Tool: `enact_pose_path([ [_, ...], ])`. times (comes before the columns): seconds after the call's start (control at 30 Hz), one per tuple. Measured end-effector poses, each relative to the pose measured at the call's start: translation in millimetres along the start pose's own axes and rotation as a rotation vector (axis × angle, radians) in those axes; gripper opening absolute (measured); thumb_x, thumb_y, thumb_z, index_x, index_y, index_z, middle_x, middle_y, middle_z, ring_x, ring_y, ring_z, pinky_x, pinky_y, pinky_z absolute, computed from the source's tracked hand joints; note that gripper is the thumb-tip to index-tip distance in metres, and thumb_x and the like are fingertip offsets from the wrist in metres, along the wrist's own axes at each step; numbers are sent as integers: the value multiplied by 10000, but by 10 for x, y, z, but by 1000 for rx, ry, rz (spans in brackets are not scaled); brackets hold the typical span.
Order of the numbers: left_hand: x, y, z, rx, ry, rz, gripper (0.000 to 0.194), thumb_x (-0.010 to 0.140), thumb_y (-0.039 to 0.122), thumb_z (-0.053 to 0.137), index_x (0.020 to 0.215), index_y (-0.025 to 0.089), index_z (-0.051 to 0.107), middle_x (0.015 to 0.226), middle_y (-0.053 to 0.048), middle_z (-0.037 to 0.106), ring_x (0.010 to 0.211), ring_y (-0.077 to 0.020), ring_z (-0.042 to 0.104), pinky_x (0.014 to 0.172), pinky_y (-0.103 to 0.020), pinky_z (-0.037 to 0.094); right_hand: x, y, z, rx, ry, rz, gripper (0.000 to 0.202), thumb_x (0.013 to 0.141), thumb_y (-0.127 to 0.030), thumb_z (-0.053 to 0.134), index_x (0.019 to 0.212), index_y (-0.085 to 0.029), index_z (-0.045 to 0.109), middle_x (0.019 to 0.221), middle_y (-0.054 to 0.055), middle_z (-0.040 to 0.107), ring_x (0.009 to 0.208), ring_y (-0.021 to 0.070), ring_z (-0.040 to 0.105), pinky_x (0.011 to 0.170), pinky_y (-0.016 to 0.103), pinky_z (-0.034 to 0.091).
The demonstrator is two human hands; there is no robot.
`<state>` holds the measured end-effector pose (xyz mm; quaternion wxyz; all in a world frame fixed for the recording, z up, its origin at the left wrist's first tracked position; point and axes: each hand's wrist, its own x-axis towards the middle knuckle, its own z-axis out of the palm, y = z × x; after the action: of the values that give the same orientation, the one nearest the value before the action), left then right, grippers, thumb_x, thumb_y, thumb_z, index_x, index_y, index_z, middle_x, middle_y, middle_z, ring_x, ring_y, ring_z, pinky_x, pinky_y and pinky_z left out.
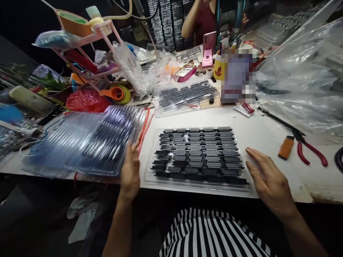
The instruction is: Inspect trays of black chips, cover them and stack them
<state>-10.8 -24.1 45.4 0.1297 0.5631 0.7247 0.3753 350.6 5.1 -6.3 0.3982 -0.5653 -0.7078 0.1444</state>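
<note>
A clear plastic tray (150, 178) lies flat on the white table in front of me, filled with rows of black comb-like parts (197, 150) with fine teeth. Just off its left side is my left hand (130, 173), upright on edge with fingers stretched, holding nothing. Past the tray's right side, my right hand (269, 182) hovers low with its fingers apart and nothing in them. To the left, next to my left hand, a stack of clear ridged trays (107, 139) rests near the table's edge.
Red-handled pliers (300, 142) and an orange lighter (286, 147) lie at the right. Another covered tray (184, 94) sits farther back. Large plastic bags (308, 71) bulge at the right rear. A pink rack (80, 46) stands back left, and a person's arm (191, 19) shows across the table.
</note>
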Motion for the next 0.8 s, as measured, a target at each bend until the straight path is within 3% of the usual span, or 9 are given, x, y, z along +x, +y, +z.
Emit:
enact_pose_path([
  [0.1,-26,125,373,-122,-264,36,766,899,576,299,1480,209,-40,1551,-122,161,1394,-254,213,1114,-428,216,-6,-11,-10,14,-1,6,377,925,-301,461,1282,-194,516,1243,101,570,1163,235,522,1029,415,394],
  [0.2,-24,180,483,-104,-403,130,807,860,579,416,1485,235,37,1570,-72,68,1421,-241,69,1145,-403,81,-5,-17,-18,30,-5,-4,368,923,-279,472,1278,-191,517,1230,96,578,1153,224,527,1018,398,402],
  [0.3,138,165,452,-138,-301,103,767,879,564,384,1484,242,40,1570,-75,76,1420,-226,91,1146,-388,82,-2,-15,-28,51,-11,-13,365,924,-257,474,1281,-191,512,1231,94,575,1158,218,520,1018,393,398],
  [0.4,470,126,472,-142,-181,60,723,905,559,304,1485,209,49,1557,-119,132,1411,-226,151,1141,-398,100,-4,-8,-38,82,-17,-11,366,926,-243,470,1288,-198,504,1234,90,572,1164,216,514,1019,398,397],
  [0.53,830,160,697,-93,-272,124,775,874,606,339,1479,174,119,1544,-138,173,1405,-248,176,1139,-416,109,2,-12,-40,131,-3,14,354,935,-220,444,1284,-200,502,1233,85,572,1169,205,509,1024,391,397],
  [0.67,877,284,841,-40,-422,207,838,827,650,399,1458,130,219,1535,-151,191,1410,-262,150,1138,-426,109,23,-20,-38,170,5,35,338,942,-197,414,1266,-189,510,1230,89,570,1173,194,506,1030,383,395],
  [0.73,827,319,779,-19,-394,200,787,857,627,351,1452,124,239,1531,-144,213,1405,-245,179,1137,-411,130,28,-19,-43,187,9,50,335,944,-195,406,1263,-191,510,1229,89,571,1174,191,504,1030,382,396],
  [0.8,739,310,652,1,-287,126,715,881,583,351,1433,134,298,1505,-133,294,1381,-234,258,1132,-385,171,27,-16,-55,207,14,70,332,946,-198,398,1259,-192,510,1226,88,575,1173,185,504,1025,378,399],
])
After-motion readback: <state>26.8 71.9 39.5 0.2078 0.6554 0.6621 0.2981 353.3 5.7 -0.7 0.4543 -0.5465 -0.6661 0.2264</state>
